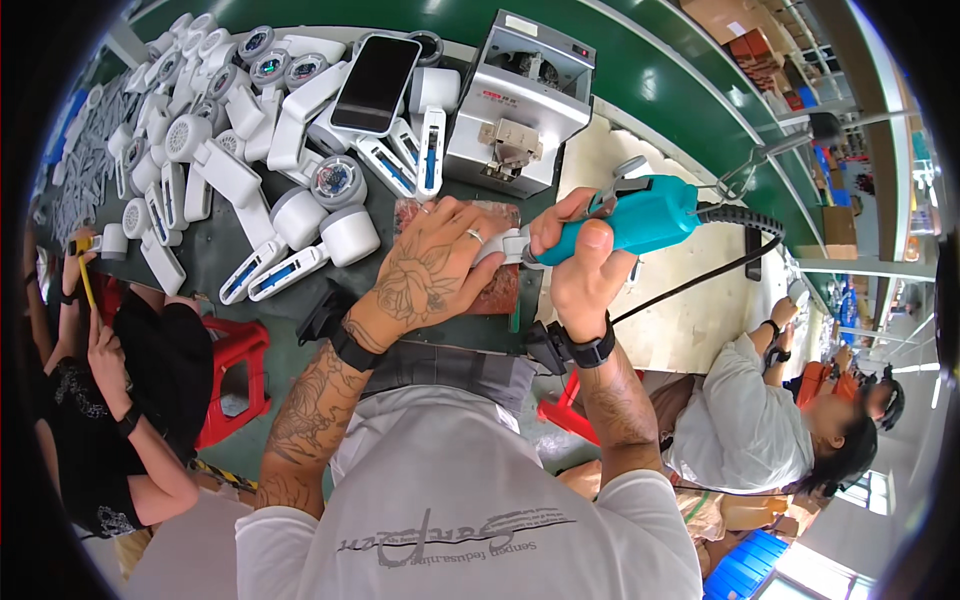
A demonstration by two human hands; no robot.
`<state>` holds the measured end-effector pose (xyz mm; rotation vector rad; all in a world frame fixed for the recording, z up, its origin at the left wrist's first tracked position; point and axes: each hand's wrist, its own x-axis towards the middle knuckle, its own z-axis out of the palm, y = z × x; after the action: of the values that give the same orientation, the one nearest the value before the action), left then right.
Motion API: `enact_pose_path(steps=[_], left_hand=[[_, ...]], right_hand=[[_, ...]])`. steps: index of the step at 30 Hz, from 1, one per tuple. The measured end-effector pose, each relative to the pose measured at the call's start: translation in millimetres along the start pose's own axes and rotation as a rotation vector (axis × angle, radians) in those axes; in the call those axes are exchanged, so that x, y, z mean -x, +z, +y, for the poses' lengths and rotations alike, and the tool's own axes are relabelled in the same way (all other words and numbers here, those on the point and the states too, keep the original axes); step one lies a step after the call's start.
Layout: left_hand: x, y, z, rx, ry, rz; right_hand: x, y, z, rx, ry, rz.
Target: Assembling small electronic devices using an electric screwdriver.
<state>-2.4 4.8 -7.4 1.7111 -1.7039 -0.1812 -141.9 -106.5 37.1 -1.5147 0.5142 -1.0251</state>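
While the bench around is crowded, the work sits on a reddish, scuffed board at the near edge of the dark green table. There lies a small white part, mostly covered by the left hand, tattooed and ringed, palm down. Its thumb rests along the part's near side; how tightly the fingers close under there, I cannot tell.

Right hand: wrapped firmly around a teal power driver, thumb on the near side of the body. Driver held nearly level, nose aimed left at the white part; whether the bit touches, I cannot make out. A black cable trails from the tool's side, and a metal hook stands near its rear end.

Beyond the hands, a silver box-shaped machine. Left of it, a dark-screened phone lies atop heaped white units, round heads with flat handles. Cream sheet to the right. Co-worker at left holds a yellow tool; another, white-shirted, sits at right.
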Motion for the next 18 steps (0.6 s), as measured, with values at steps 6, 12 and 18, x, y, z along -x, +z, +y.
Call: enact_pose_path(steps=[6, 12, 18], left_hand=[[-5, -1, 4, -0.008, 0.008, -0.017], [-1, -9, 1, 0.006, 0.014, 0.037], [20, -11, 24, -0.172, 0.261, -0.021]], right_hand=[[-1, -4, 5, -0.051, -0.019, -0.047], [2, 5, 12, 0.011, -0.058, -0.022], [17, -17, -33, -0.352, 0.013, 0.101]])
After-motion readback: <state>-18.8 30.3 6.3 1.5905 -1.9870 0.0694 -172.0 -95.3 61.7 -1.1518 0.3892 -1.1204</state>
